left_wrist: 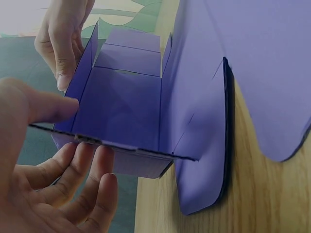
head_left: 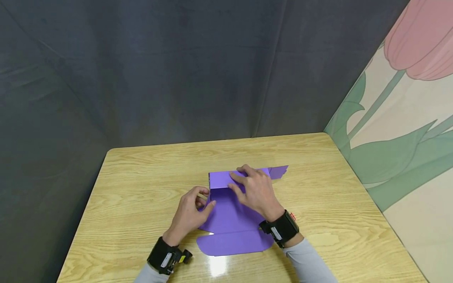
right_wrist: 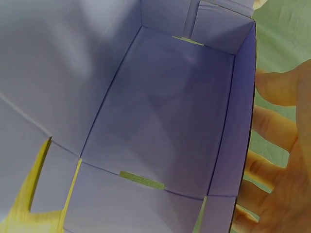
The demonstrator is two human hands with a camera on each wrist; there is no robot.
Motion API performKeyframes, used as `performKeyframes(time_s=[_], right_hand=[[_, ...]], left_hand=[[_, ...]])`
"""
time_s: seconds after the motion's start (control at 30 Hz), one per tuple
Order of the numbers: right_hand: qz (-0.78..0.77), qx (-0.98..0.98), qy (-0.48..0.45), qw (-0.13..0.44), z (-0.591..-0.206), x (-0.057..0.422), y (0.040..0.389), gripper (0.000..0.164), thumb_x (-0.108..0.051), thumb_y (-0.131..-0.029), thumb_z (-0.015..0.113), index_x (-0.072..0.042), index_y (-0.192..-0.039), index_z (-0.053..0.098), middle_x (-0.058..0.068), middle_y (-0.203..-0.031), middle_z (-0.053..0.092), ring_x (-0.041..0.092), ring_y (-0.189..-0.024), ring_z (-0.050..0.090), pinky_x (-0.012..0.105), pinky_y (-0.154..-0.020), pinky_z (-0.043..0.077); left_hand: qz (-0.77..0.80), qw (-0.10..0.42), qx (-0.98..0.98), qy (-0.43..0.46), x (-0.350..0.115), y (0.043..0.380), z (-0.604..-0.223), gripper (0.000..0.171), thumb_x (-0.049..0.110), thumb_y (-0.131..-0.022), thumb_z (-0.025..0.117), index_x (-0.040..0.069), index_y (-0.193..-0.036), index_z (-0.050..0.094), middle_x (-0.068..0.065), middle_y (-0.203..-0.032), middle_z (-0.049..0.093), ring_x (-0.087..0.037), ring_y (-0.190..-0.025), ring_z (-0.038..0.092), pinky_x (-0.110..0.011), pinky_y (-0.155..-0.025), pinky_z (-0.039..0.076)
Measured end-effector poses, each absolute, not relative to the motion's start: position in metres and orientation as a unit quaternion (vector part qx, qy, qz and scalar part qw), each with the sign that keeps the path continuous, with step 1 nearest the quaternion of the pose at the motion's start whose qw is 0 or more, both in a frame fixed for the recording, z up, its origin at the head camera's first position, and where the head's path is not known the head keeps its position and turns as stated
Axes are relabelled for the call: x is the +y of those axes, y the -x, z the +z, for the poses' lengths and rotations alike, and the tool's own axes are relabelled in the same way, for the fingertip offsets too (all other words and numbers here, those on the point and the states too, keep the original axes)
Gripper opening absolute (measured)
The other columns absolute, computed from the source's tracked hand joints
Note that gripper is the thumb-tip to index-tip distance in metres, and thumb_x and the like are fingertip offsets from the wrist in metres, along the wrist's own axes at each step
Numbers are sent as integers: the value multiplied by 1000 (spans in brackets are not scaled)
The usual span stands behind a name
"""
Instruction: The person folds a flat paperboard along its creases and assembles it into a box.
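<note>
Dark fabric (head_left: 191, 74) hangs behind a wood-grain table (head_left: 141, 188), where a person works bare-handed on a purple cardboard box (head_left: 231, 214), partly folded and lying near the middle of the tabletop's near half. At left, the left hand (head_left: 189, 214) pinches the box's end panel (left_wrist: 141, 163), thumb on the inner side and fingers curled beneath the outer side. Between the hands, the box rests tipped, its opening facing the person and its lid (head_left: 233, 243) spread on the table toward the near edge. Just right of centre, the right hand (head_left: 258, 192) lies over the uppermost wall (head_left: 219, 181), fingers spread against its outside, steadying rather than gripping. Beyond it a loose flap (head_left: 278, 171) juts out to the right, unheld. Too hard a push from above could crease that wall or buckle the corner, while a slack left pinch might let the end panel spring outward; with the right flap unsupported, the box could also skew. At far right, a tulip-patterned wall (head_left: 403, 157) borders the scene.
</note>
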State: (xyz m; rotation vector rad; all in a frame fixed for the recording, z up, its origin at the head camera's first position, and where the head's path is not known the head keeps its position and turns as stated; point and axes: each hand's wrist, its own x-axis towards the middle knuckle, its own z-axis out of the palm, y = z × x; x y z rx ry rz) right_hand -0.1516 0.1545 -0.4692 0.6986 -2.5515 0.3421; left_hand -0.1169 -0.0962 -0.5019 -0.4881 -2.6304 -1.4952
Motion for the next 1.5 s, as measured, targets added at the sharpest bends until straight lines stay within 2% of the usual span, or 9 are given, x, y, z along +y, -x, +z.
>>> performKeyframes(time_s=[0.27, 0.37, 0.47, 0.53, 0.7, 0.87, 1.0, 1.17, 1.5], right_hand=[[128, -926, -257, 244, -468, 155, 151, 37, -43, -97, 76, -17, -124, 82, 10, -118, 74, 34, -92, 77, 50, -85, 64], [127, -928, -255, 240, -467, 156, 152, 37, -43, -98, 76, -17, -124, 82, 10, -118, 74, 34, -92, 77, 50, -85, 64], [128, -929, -252, 238, -467, 156, 152, 38, -43, -97, 76, -18, -125, 82, 9, -118, 74, 33, -91, 77, 50, -84, 64], [128, -930, -250, 237, -467, 156, 152, 38, -44, -97, 77, -18, -125, 82, 9, -118, 74, 33, -91, 76, 49, -83, 64], [126, -931, -250, 233, -467, 157, 152, 38, -45, -98, 76, -19, -125, 82, 8, -118, 74, 32, -91, 76, 48, -83, 64], [127, -929, -253, 238, -467, 156, 152, 37, -43, -97, 77, -19, -124, 82, 8, -118, 74, 32, -90, 76, 49, -80, 64], [127, -929, -253, 238, -467, 156, 152, 37, -44, -97, 76, -19, -124, 82, 9, -118, 74, 32, -89, 76, 48, -79, 64], [126, -931, -253, 231, -469, 156, 152, 38, -45, -98, 75, -19, -125, 82, 9, -118, 74, 32, -90, 76, 48, -83, 64], [126, -930, -255, 233, -469, 154, 153, 37, -44, -97, 76, -18, -124, 82, 9, -118, 74, 31, -90, 76, 48, -82, 64]], left_hand=[[-507, 19, -843, 177, -100, 117, -502, 41, 27, -92, 86, 6, -122, 67, -13, -108, 73, -24, -84, 73, -39, -73, 64], [-505, 14, -840, 195, -103, 118, -502, 40, 28, -93, 84, 9, -123, 67, -11, -112, 73, -23, -86, 74, -40, -75, 64], [-508, 10, -832, 222, -107, 120, -503, 35, 19, -96, 79, 7, -126, 66, -11, -117, 72, -20, -89, 74, -37, -76, 65], [-518, 3, -823, 235, -110, 122, -503, 34, 7, -96, 72, 4, -129, 66, -12, -120, 71, -22, -91, 74, -35, -78, 65], [-528, -22, -814, 241, -116, 125, -502, 46, -9, -87, 60, -1, -132, 66, -15, -124, 72, -31, -97, 75, -33, -81, 64], [-514, -27, -823, 242, -117, 127, -501, 46, -8, -86, 68, 1, -131, 66, -12, -124, 72, -27, -97, 75, -44, -83, 66], [-504, -25, -828, 244, -117, 129, -501, 41, -2, -88, 75, 2, -128, 66, -8, -119, 72, -21, -95, 74, -42, -83, 66], [-496, -18, -833, 244, -116, 131, -503, 38, 4, -88, 81, 4, -123, 66, -9, -114, 72, -24, -95, 74, -44, -82, 66], [-503, -1, -830, 240, -111, 135, -505, 37, 12, -88, 87, 10, -115, 62, -11, -121, 63, -33, -102, 75, -46, -84, 67]])
